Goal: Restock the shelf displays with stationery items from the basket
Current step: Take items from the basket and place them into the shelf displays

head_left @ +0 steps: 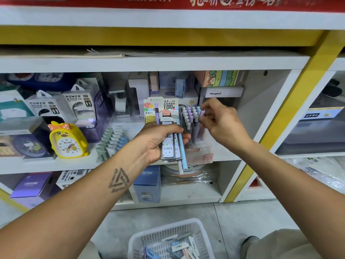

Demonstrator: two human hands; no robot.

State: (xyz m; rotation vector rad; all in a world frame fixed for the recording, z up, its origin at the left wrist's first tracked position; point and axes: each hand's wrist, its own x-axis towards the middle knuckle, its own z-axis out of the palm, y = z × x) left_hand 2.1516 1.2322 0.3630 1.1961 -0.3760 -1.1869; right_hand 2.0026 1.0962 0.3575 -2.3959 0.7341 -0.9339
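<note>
From the head view, the left hand grips a spare bundle of mechanical pencils beside the pencil display, feeding the right hand, which pinches a lilac pencil into its rows, with the white basket on the floor below.

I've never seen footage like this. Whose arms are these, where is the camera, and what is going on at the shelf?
There is no machine: these are a person's two bare arms, filmed by one wide-angle camera worn on their head, looking forward and down. The left hand grips a bundle of stationery packs and pens. The right hand pinches a lilac pen at the top of a clear display stand full of pastel pens on the white shelf. Nearby on the shelf stand a yellow duck alarm clock and power bank boxes. On the floor below sits a white basket with more stationery.
</note>
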